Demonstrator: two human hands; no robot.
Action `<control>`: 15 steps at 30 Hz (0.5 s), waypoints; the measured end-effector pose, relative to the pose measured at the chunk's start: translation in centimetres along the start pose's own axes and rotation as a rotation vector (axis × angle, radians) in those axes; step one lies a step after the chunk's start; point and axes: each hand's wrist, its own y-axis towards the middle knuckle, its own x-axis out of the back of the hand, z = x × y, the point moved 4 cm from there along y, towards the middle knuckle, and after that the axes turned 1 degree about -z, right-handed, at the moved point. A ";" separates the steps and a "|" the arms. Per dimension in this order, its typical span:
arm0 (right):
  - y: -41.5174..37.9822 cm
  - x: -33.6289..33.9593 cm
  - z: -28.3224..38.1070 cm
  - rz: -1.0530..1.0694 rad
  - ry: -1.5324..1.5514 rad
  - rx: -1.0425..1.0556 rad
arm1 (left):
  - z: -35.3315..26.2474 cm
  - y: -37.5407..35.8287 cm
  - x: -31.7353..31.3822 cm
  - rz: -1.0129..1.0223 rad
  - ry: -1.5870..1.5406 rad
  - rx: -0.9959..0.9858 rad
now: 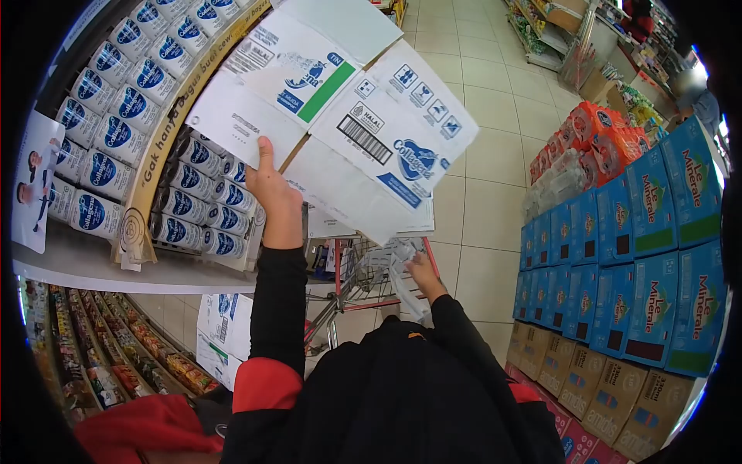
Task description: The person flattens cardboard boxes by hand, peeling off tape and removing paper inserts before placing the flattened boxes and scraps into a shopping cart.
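Observation:
My left hand (274, 197) grips the lower edge of a flattened white cardboard carton (340, 116), thumb on its printed face. The carton is unfolded and held up, tilted, in front of the shelf. Lower and to the right, my right hand (427, 276) is closed on crumpled clear plastic wrap (403, 271) above a shopping cart (338, 298) with red bars. Part of the cart is hidden by the carton and my body. White cans with blue labels (131, 104) fill the display to the left, and more cans (205, 189) stand on a lower tier.
Blue cartons (618, 263) are stacked on the right, above brown cartons (580, 371). Behind them are red-wrapped bottle packs (591, 139). Another white carton (224, 329) stands at lower left, near snack shelves (116, 348). A tiled aisle (491, 155) runs ahead; a person (696, 97) is far right.

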 end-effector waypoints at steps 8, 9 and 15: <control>-4.9 4.6 13.1 0.087 0.649 0.012 | 12.9 -1.9 2.4 0.069 -0.155 0.790; -5.7 4.9 15.5 0.076 0.653 0.024 | 14.4 -3.2 2.8 0.075 -0.049 0.895; -10.8 4.7 28.7 0.178 0.488 0.517 | 15.7 -9.6 1.4 0.149 0.007 1.130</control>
